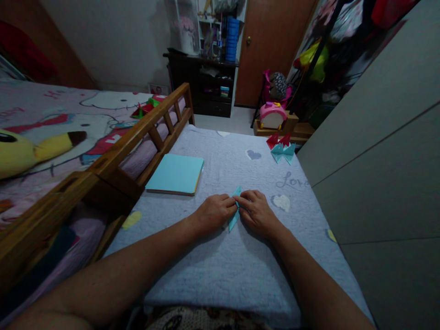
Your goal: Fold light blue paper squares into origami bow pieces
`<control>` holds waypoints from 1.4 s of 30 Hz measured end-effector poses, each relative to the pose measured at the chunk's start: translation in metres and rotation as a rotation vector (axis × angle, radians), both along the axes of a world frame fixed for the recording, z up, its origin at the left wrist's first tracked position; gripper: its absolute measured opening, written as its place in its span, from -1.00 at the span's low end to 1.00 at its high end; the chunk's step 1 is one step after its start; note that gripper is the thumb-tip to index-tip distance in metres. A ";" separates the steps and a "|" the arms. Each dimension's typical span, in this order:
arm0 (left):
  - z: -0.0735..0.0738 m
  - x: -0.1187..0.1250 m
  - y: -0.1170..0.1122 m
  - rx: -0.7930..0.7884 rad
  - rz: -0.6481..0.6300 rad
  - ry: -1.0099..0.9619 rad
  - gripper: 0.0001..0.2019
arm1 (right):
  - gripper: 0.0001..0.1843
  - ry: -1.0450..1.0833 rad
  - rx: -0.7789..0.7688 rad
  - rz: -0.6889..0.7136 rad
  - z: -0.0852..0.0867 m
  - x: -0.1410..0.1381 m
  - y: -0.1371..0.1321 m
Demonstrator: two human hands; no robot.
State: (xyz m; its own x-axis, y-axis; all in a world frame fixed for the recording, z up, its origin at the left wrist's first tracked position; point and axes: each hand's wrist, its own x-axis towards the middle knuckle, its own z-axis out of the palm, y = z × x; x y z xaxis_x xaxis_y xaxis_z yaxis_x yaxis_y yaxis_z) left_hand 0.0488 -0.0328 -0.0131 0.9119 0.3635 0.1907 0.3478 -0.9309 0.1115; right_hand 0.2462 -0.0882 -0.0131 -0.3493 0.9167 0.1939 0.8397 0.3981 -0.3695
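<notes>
A light blue piece of folded paper (234,222) stands out between my hands, its pointed ends showing above and below my fingers. My left hand (216,211) is closed on its left side, with the fingertips partly hidden. From the right, my right hand (255,211) pinches the paper near its middle with thumb and fingers. To the left lies a stack of square paper (176,173) with a light blue sheet on top. Folded blue paper pieces (283,153) and red folded paper pieces (277,140) stand together at the far right corner of the bed.
The blue-grey bedsheet (213,270) is under my hands. A wooden rail (137,133) runs along the left, with another bed (62,101) beyond it. A pale cabinet (385,174) borders the right side. A dark cabinet (202,87) and a door (268,50) stand at the back.
</notes>
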 end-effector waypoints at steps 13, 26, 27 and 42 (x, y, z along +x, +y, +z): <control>0.001 0.001 -0.002 -0.036 0.013 -0.016 -0.85 | -0.62 -0.121 -0.014 -0.040 0.004 -0.006 0.002; -0.001 0.002 -0.001 -0.044 0.032 0.017 -0.89 | -0.59 -0.166 -0.003 -0.069 0.001 -0.004 0.007; 0.000 0.002 -0.002 -0.044 0.032 0.020 -0.88 | -0.59 -0.167 -0.003 -0.072 0.001 -0.004 0.007; 0.005 0.002 -0.003 -0.039 0.038 0.072 -0.90 | -0.49 -0.246 -0.023 -0.183 -0.003 -0.004 0.010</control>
State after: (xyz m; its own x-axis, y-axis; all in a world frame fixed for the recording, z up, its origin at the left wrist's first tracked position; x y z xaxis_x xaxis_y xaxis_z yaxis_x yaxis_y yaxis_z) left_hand 0.0511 -0.0358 -0.0085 0.9081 0.4039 0.1103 0.3911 -0.9124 0.1207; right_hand 0.2419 -0.0784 -0.0163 -0.2120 0.9719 0.1020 0.9620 0.2259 -0.1532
